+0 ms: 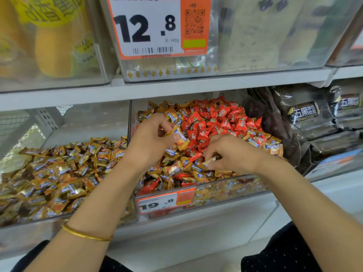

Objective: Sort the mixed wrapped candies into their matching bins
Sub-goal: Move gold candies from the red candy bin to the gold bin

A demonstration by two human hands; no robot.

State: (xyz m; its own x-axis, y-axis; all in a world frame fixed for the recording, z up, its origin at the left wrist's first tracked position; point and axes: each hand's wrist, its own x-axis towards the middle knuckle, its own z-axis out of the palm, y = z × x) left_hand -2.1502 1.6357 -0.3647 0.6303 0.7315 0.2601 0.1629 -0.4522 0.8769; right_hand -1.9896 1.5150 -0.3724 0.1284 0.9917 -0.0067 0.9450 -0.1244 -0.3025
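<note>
Glossy foil candy wrappers (64, 169) (crinkled), clear plastic bin (225, 188), paper price tag (157, 26), shiny metal bangle (86, 233)

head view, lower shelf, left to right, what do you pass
Heap of gold candies → left hand pinching a gold candy → right hand pinching a second gold candy → dark packets.

An orange-bordered price tag (146, 28) (reading 12.8) hangs above, yellow packets (53, 46) upper left, dark wrapped packs (304, 112) at right.
</note>
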